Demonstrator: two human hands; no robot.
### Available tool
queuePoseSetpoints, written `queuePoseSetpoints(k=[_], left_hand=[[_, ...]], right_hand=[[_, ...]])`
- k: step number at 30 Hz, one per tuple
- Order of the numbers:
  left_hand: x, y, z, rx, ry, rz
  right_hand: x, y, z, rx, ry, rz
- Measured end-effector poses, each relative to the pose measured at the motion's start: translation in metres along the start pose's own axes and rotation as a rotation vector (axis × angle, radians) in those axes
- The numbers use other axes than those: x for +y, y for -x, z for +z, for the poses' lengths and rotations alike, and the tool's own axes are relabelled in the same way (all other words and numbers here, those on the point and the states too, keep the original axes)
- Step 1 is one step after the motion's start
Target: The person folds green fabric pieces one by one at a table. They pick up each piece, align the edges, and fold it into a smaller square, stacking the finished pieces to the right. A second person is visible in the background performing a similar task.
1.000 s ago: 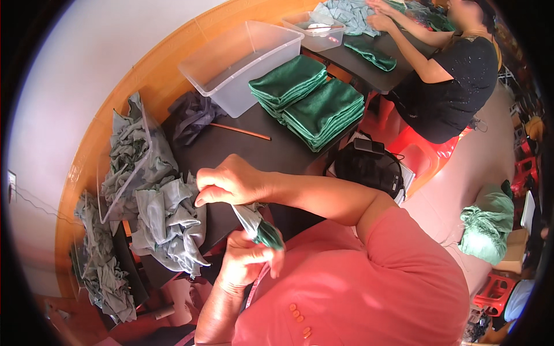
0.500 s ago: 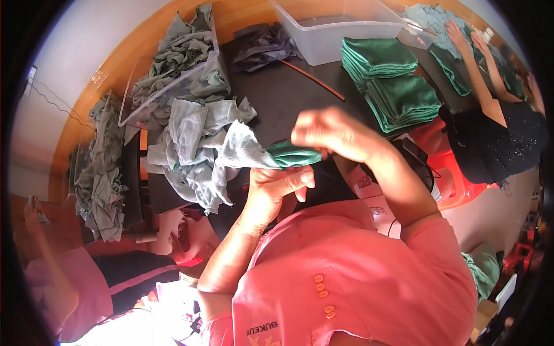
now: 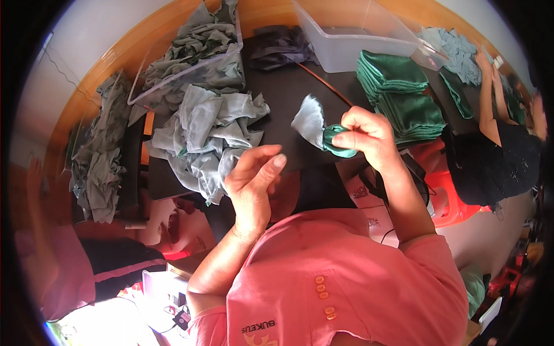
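Note:
A small pouch-like piece of fabric, green on one part and pale grey on the other (image 3: pixel 310 123), hangs from my right hand (image 3: pixel 369 135), pinched between thumb and fingers. The green part bunches around the fingertips, and the grey part flares out to the left. My left hand (image 3: pixel 254 181) is held up near the table's front edge, fingers curved and apart, with nothing in it. Just beyond my left hand lies a loose heap of pale grey-green cloth pieces (image 3: pixel 202 130). Two neat stacks of folded green cloths (image 3: pixel 407 106) stand beyond my right hand.
Grey cloths fill a clear bin (image 3: pixel 193 57) at the far left. Another clear bin (image 3: pixel 363 49) stands at the back, beside dark crumpled fabric (image 3: pixel 283 46) and a thin brown stick (image 3: pixel 326 83). Co-workers sit left and right; a red stool (image 3: pixel 456 179) is at the right.
My left hand has let go of the cloth and drawn apart to the left. My right hand now holds the green and grey piece alone, farther right, clear of the heap.

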State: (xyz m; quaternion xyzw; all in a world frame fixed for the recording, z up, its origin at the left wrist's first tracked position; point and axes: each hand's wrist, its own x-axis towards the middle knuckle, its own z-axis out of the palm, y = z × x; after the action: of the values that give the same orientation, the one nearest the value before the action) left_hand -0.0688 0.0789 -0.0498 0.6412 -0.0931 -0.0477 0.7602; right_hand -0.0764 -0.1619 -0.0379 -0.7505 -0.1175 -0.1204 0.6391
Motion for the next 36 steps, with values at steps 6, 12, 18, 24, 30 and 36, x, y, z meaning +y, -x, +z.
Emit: queuePoseSetpoints(k=[6,12,18,24,30,36], left_hand=[[-0.004,-0.028,0.032,-0.127,0.306,-0.239],[-0.016,-0.026,0.033,-0.08,0.198,-0.017],[-0.026,-0.032,0.052,0.11,0.288,0.269],[-0.01,-0.026,0.051,-0.04,0.512,-0.081],[-0.014,-0.032,0.044,0.107,-0.339,0.436],[-0.002,-0.041,0.034,-0.061,0.558,-0.219]], right_hand=[[-0.007,0.004,0.028,-0.068,-0.208,-0.016],[-0.012,0.012,0.038,0.067,-0.326,-0.036],[-0.009,0.029,0.055,-0.148,-0.054,-0.299],[-0.012,0.026,0.043,0.157,-0.343,-0.04],[-0.018,0.039,0.06,-0.087,-0.116,-0.325],[0.019,0.064,0.065,-0.043,-0.229,0.006]])
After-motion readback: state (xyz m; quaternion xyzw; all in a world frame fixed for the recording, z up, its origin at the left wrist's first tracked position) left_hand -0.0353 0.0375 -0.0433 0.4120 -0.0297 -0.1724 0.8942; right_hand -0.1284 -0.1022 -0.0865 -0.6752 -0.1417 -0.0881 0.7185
